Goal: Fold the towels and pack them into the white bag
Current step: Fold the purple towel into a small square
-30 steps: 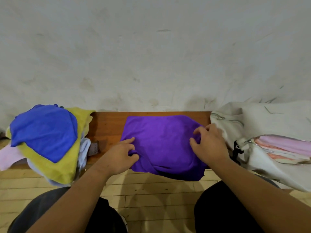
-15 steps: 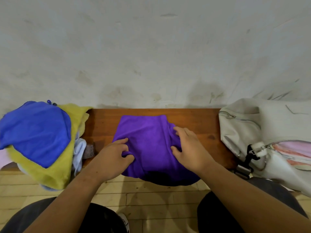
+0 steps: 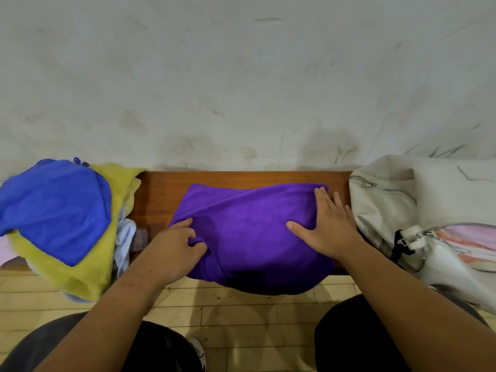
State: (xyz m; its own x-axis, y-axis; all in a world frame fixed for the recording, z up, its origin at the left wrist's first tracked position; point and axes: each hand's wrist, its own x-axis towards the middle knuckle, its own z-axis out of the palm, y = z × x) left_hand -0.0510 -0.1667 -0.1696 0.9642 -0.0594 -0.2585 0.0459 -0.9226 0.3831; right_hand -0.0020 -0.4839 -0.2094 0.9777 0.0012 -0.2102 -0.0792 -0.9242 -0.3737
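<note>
Purple fleece towel (image 3: 249,232): soft, limp, light. Left hand (image 3: 171,248) fingers pinch bunched fold; right hand (image 3: 330,226) fingers flat, pressing cloth. Grip corner beyond right fingertips.

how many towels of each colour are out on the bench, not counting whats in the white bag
purple towel: 1
blue towel: 1
yellow towel: 1
pale blue towel: 1
pink towel: 1
greyish towel: 1
total: 6 showing; the pile may hide more
</note>
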